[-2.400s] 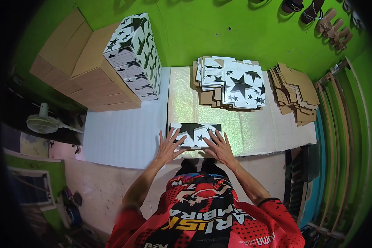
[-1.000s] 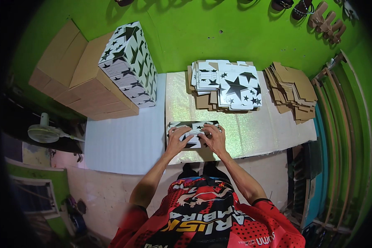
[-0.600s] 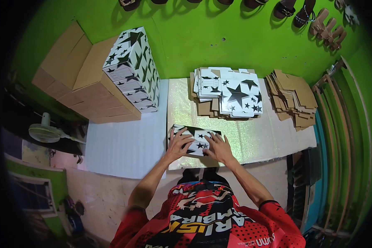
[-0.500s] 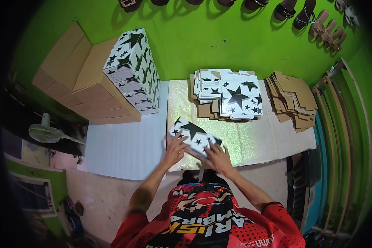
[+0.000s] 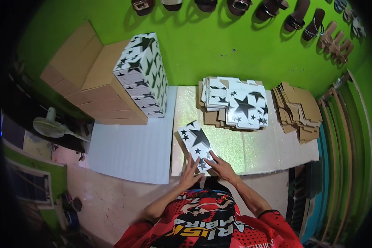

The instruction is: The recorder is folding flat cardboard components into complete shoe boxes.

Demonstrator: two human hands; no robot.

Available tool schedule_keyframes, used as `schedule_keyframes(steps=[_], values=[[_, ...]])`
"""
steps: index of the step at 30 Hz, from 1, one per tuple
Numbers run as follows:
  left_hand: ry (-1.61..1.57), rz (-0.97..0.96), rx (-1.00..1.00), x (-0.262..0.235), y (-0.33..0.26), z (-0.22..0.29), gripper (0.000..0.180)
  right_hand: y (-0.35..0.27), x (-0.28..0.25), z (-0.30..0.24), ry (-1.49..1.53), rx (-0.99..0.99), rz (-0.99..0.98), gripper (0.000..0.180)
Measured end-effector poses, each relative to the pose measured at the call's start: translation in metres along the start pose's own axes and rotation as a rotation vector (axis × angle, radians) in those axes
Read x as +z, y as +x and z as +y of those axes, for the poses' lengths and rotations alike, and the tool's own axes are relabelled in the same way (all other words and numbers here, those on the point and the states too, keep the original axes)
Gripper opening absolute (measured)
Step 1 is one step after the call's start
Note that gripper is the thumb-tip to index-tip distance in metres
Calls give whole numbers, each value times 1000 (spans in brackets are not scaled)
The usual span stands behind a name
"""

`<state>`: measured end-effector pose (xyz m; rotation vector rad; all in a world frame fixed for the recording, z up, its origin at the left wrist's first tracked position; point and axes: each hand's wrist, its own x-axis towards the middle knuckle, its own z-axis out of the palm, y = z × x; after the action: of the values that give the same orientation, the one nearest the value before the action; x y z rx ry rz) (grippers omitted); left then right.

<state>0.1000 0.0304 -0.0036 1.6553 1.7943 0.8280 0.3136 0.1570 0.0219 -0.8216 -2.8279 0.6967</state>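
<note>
Near centre of glittery mat (image 5: pixel 252 151): star-printed box (image 5: pixel 197 144) now angled toward far left, previously square-on; left hand (image 5: pixel 190 172) and right hand (image 5: pixel 221 165) flat, fingers spread, pressing near end.

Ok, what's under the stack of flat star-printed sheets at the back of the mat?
Plain brown cardboard pieces stick out beneath the star-printed stack along its left and front edges, and all of it rests on the shiny mat. How many brown pieces lie further underneath is covered.

Sandals (image 5: pixel 294 16), white fan (image 5: pixel 49 127), plain brown cartons (image 5: pixel 84 76)
</note>
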Motion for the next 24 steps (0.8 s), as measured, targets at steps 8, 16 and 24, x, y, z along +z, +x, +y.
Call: schedule_keyframes(steps=[8,16,24], values=[[-115,135,88,-31,25,25,61,30,-26,-13,-4,-52,325,51],[149,345,345,-124,93,88,57,87,-143,-48,-92,-143,609,50],[257,610,491,-277,120,156,51,163,-261,-121,-108,-394,826,47]])
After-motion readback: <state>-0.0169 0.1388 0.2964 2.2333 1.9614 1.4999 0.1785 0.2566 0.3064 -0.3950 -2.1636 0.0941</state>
